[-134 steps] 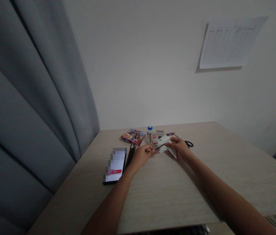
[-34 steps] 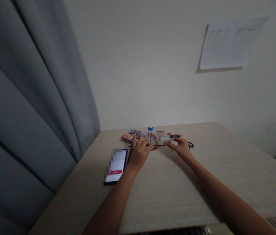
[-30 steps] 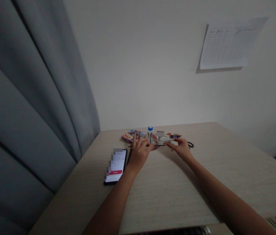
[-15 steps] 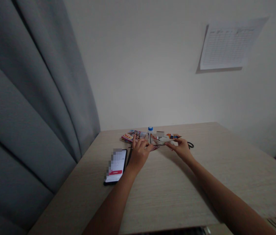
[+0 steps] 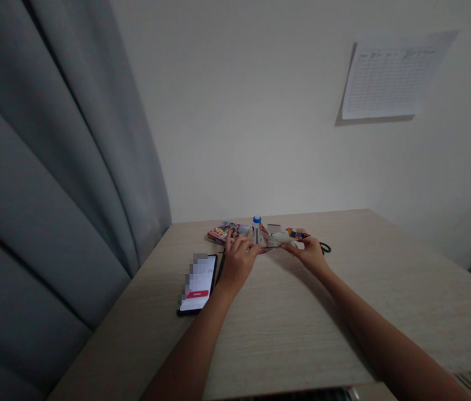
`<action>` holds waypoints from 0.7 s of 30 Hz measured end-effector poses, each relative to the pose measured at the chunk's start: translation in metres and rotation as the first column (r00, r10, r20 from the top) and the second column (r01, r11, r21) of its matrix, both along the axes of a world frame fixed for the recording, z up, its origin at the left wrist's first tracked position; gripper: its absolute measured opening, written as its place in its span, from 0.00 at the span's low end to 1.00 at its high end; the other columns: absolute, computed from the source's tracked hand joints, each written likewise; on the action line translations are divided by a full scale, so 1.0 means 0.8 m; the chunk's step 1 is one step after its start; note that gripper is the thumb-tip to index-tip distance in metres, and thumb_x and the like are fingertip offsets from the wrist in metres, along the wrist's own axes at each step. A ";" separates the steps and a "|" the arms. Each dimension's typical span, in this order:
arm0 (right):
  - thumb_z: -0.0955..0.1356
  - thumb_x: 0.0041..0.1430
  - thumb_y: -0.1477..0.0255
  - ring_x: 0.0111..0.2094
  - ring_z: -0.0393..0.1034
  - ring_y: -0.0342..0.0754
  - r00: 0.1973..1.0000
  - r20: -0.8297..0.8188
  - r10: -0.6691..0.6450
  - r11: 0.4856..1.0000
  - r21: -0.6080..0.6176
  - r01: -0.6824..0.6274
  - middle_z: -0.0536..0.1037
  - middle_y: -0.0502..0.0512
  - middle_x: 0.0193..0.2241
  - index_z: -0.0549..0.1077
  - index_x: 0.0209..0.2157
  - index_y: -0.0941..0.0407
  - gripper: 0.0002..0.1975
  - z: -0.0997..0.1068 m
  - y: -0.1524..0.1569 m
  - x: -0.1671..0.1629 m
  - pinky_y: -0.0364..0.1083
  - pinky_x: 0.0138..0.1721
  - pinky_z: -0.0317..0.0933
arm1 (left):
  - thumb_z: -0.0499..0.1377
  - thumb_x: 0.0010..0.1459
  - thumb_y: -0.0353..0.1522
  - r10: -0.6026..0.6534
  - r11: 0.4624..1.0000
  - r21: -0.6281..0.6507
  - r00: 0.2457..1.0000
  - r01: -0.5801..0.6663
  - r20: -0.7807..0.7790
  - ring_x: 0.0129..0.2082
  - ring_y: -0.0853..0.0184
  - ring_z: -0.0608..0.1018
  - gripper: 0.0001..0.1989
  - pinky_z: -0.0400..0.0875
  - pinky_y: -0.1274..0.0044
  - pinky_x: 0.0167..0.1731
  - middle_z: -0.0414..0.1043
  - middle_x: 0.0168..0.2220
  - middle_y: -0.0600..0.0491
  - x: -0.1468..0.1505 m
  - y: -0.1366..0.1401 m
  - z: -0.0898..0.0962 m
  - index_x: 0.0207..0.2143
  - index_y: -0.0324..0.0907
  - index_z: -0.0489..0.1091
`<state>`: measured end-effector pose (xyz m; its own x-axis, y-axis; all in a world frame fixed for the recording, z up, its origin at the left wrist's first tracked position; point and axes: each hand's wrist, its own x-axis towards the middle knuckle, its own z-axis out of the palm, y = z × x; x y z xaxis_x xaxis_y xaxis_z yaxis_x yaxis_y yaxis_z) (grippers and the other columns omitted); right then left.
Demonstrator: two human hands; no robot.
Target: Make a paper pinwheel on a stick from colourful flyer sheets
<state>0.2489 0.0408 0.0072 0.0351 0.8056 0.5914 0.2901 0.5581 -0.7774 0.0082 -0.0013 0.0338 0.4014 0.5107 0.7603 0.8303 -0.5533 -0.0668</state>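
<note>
A folded sheet of colourful printed paper (image 5: pixel 279 239) is between my two hands, raised a little off the table at its right side. My left hand (image 5: pixel 238 260) pinches its left end, the thumb pointing right and the fingers partly bent. At the right end, my right hand (image 5: pixel 311 254) grips the paper between thumb and fingers. Just behind the paper stands a small white bottle with a blue cap (image 5: pixel 256 227). Beside it is a small pale block-like object (image 5: pixel 274 228), partly hidden by the paper.
A stack of colourful magazines (image 5: pixel 222 230) lies behind my left hand. The lit phone (image 5: pixel 199 285) rests left of my left forearm, with a thin dark object (image 5: pixel 221 266) alongside. A black loop (image 5: pixel 325 247) shows past my right hand. A grey curtain (image 5: pixel 72 167) borders the table's left.
The paper has shifted shape slightly between my hands, its upper folds opening and tilting. Both hands stay in nearly the same place.
</note>
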 end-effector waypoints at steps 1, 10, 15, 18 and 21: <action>0.77 0.46 0.56 0.44 0.73 0.56 1.000 0.002 -0.003 1.000 -0.001 0.003 0.80 0.59 0.39 0.81 0.31 0.54 0.17 0.000 0.000 0.000 0.54 0.49 0.66 | 0.60 0.63 0.30 0.000 1.000 -0.008 1.000 0.000 0.003 0.45 0.62 0.75 0.06 0.52 0.51 0.65 0.78 0.37 0.53 0.000 0.000 0.000 0.38 0.48 0.77; 0.79 0.40 0.57 0.42 0.75 0.58 1.000 -0.010 0.005 0.988 -0.155 -0.007 0.82 0.61 0.39 0.82 0.29 0.56 0.18 0.005 0.000 0.003 0.55 0.45 0.68 | 0.60 0.63 0.31 0.012 0.999 -0.044 1.000 -0.011 0.022 0.44 0.61 0.76 0.05 0.50 0.50 0.65 0.78 0.35 0.53 0.004 -0.002 0.001 0.38 0.48 0.77; 0.79 0.38 0.58 0.42 0.76 0.60 0.999 -0.029 0.039 0.972 -0.230 -0.044 0.83 0.60 0.38 0.82 0.31 0.56 0.20 0.008 -0.001 0.002 0.56 0.46 0.68 | 0.60 0.64 0.33 0.021 0.996 -0.085 0.998 -0.017 0.054 0.43 0.61 0.76 0.05 0.48 0.50 0.66 0.79 0.34 0.53 0.006 -0.004 0.006 0.37 0.49 0.77; 0.80 0.36 0.58 0.42 0.77 0.60 0.996 -0.067 0.057 0.959 -0.273 -0.073 0.84 0.60 0.38 0.82 0.33 0.56 0.22 0.008 -0.002 0.001 0.57 0.49 0.68 | 0.60 0.64 0.33 0.018 0.994 -0.108 0.997 -0.009 0.076 0.43 0.61 0.76 0.05 0.46 0.50 0.66 0.79 0.34 0.54 0.006 -0.006 0.010 0.37 0.49 0.77; 0.80 0.35 0.58 0.41 0.78 0.60 0.987 -0.126 0.096 0.934 -0.331 -0.134 0.84 0.61 0.39 0.82 0.35 0.57 0.25 0.011 -0.005 -0.001 0.57 0.48 0.68 | 0.60 0.64 0.33 0.008 0.992 -0.129 0.996 0.004 0.091 0.44 0.61 0.76 0.05 0.45 0.49 0.66 0.80 0.34 0.54 0.005 -0.007 0.012 0.37 0.50 0.77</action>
<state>0.2482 0.0371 0.0159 -0.0219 0.9592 0.2819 0.1448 0.2820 -0.9484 0.0125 -0.0065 0.0435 0.3325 0.6075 0.7213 0.8308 -0.5506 0.0807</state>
